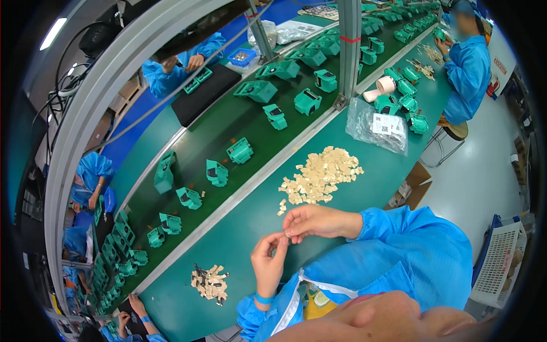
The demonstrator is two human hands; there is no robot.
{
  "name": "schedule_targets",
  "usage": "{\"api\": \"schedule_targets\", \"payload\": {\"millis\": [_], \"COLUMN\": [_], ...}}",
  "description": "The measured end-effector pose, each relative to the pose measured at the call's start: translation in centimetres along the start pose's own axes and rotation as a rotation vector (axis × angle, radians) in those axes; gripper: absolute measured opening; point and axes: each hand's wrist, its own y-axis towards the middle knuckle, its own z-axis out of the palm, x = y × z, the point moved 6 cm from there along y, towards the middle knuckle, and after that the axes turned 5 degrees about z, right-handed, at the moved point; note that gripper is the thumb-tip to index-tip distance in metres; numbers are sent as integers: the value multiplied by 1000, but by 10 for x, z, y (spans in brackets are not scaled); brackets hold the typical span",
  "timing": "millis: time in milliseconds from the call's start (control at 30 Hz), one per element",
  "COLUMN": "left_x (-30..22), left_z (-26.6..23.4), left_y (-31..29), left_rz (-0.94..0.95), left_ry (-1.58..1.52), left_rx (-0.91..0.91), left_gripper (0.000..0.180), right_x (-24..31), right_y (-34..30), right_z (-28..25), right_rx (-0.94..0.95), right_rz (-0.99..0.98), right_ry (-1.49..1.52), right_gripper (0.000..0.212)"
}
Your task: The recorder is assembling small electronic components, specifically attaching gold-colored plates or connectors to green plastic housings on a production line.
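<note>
My left hand (268, 262) and my right hand (317, 221) meet above the near side of the green table. Thumb and fingers of each are pinched together, tip to tip. Whatever lies between the fingertips is too small to make out. Just beyond my right hand spreads a pile of small cream-coloured flat pieces (325, 172), with a few strays at its near edge. To the left of my left hand is a smaller heap of cream and black pieces (210, 283).
Beyond a metal rail, a green conveyor belt (256, 128) carries many teal plastic housings (240, 150). A clear plastic bag (364, 128) with a white label lies at the table's right. A metal post (349, 51) stands by the belt. People in blue work nearby, one person (470, 68) far right.
</note>
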Motion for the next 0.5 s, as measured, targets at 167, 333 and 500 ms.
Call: {"api": "schedule_targets", "payload": {"millis": [167, 333, 500], "left_x": [-5, -10, -16], "left_z": [7, 32, 50], "left_y": [18, 63, 94], "left_rz": [-17, 88, 113], "left_ry": [-102, -144, -148], "left_rx": [-12, 25, -41], "left_gripper": [18, 16, 16], "right_x": [14, 49, 73], "right_y": [-4, -13, -15], "right_z": [-13, -38, -55], "right_rx": [16, -40, -37], "right_rz": [-4, -189, -218], "right_ry": [-57, -4, 52], "right_gripper": [16, 19, 14]}}
